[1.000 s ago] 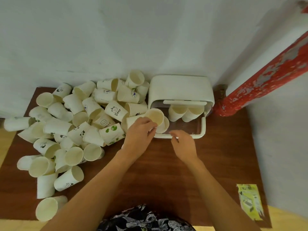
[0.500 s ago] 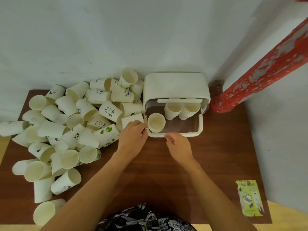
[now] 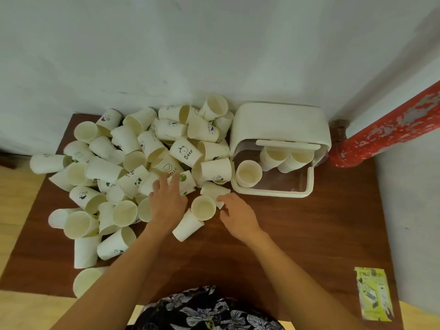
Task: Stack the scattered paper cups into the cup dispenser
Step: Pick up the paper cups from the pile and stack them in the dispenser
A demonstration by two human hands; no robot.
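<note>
The left hand (image 3: 167,200) is seen laid flat, fingers straight and slightly spread, on the near edge of the pile (image 3: 133,167) of paper cups, its fingertips touching a cup printed with green dots (image 3: 187,184); nothing is gripped by it. The right hand (image 3: 235,213) is held just right of it over the table (image 3: 297,234), fingers loosely bent, with the fingertips against a cup lying on its side (image 3: 213,190); whether that cup is actually pinched cannot be told. Between the two hands an upright cup (image 3: 203,207) is shown mouth-up, and a tipped cup (image 3: 187,226) lies just in front of it. The dispenser (image 3: 278,148), a white box with a clear front tray, is set at the back of the table against the wall (image 3: 214,48), right of the pile and touching its nearest cups. Inside the dispenser, one cup (image 3: 248,173) is seen at the left front of the tray, and two more cups (image 3: 287,158) are lodged side by side under its handle bar. The rest of the cups are heaped left of the dispenser, most on their sides, several printed with "Bear" or "Hello". A red pipe (image 3: 390,129) is seen right of the dispenser, and a yellow leaflet (image 3: 372,292) lies at the table's near right corner.
</note>
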